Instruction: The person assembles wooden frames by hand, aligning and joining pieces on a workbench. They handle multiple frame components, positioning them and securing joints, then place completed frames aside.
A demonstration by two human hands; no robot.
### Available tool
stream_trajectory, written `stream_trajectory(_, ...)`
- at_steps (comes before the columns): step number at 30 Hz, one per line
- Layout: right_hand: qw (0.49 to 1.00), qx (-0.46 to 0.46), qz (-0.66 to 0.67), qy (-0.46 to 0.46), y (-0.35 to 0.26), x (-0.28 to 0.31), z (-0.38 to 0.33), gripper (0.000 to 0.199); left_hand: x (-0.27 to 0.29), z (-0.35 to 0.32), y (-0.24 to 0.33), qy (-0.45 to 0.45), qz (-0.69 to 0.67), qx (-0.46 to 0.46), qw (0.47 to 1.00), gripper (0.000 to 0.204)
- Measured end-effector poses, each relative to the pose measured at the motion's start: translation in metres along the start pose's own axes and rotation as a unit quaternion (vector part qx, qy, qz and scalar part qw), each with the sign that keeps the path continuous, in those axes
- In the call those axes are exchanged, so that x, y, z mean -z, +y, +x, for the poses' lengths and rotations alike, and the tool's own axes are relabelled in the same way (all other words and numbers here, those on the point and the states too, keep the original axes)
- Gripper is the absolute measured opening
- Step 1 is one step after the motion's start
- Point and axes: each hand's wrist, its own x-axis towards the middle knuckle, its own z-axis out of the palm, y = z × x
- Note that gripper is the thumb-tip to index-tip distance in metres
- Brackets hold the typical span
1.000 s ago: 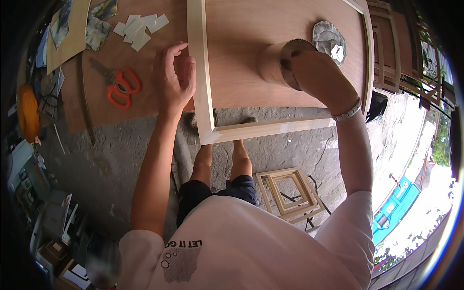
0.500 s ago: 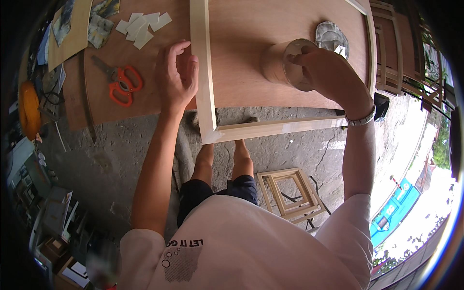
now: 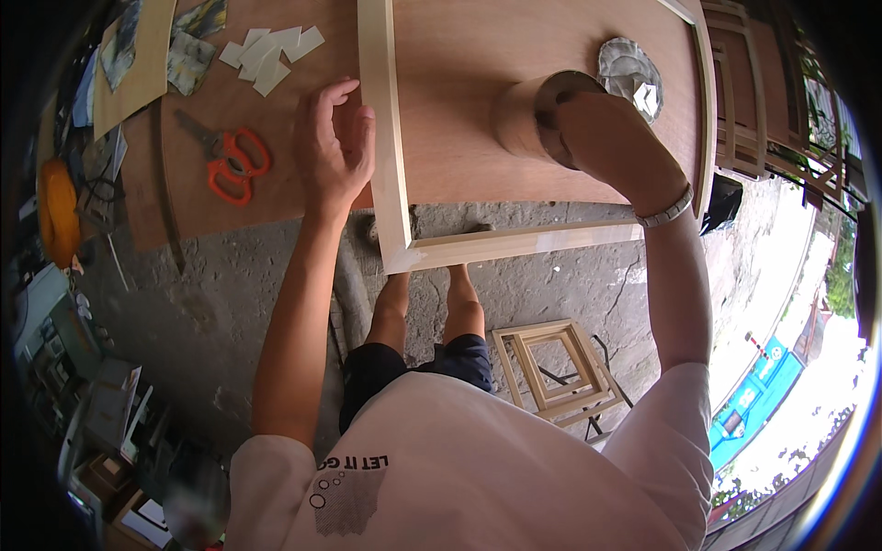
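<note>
Head view: a pale wooden frame point(image 3: 390, 165) is laid on a brown plywood board point(image 3: 496, 101), its lower corner jutting past the board's edge. The left hand point(image 3: 333, 151) is spread flat, fingers loosely open, pressed against the frame's left rail with nothing grasped. A tan roll of tape point(image 3: 533, 115) inside the frame is clasped by the right hand point(image 3: 611, 138). Orange-handled scissors point(image 3: 230, 165) and paper scraps point(image 3: 271, 55) are seen just left.
</note>
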Motion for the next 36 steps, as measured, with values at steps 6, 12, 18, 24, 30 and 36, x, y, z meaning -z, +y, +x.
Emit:
stream_trajectory(6,0.999,-0.011,-0.036,-0.035,-0.004,0.009,0.002,0.015,0.001,0.000,0.000,0.004,0.007,-0.005,1.000,0.030)
stream_trajectory(12,0.988,-0.046,-0.075,-0.125,-0.009,0.032,-0.001,0.027,0.000,-0.001,-0.003,0.000,0.013,-0.004,1.000,0.031)
stream_trajectory(18,0.997,-0.066,0.043,-0.011,-0.012,0.064,-0.017,0.032,-0.001,-0.003,-0.006,0.003,0.000,0.000,1.000,0.031)
stream_trajectory(24,0.998,-0.042,0.033,-0.025,-0.017,0.052,-0.021,0.025,-0.003,-0.003,-0.008,0.006,-0.004,0.000,1.000,0.031)
stream_trajectory(30,0.989,-0.024,-0.070,-0.131,-0.021,0.043,-0.011,0.013,-0.003,-0.002,-0.003,0.007,-0.002,-0.007,1.000,0.030)
stream_trajectory(36,0.988,0.000,-0.077,-0.135,-0.015,0.039,-0.006,0.011,-0.002,-0.002,-0.006,0.007,0.012,-0.006,1.000,0.030)
